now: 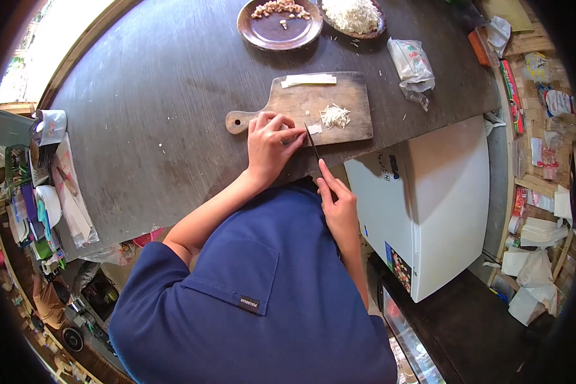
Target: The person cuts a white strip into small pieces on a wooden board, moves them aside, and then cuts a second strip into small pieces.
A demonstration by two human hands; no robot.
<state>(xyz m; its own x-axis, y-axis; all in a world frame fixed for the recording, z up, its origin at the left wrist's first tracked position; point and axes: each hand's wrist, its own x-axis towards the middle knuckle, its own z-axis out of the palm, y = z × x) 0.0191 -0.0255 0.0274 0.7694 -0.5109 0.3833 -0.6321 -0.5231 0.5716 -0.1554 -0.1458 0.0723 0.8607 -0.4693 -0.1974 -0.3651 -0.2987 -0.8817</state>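
Note:
A wooden cutting board [355, 96] with a handle lies near the table's front edge. My left hand [270, 144] is closed at the board's lower side, fingertips pressed on a small white piece of food [315, 129], much of it hidden beneath them. The knife [313, 142] is in my right hand [340, 203], its blade against that piece beside my left fingertips. A small heap of thin white sticks [335, 116] sits to the right of the blade. Longer white strips [308, 80] lie along the board's far edge.
Beyond the board stand a brown plate [280, 43] with brown chopped bits and a plate of white shreds [354, 16]. A plastic bag [411, 67] lies right of them. A white fridge or freezer [429, 198] stands at right; utensils and packages [51, 128] are at left.

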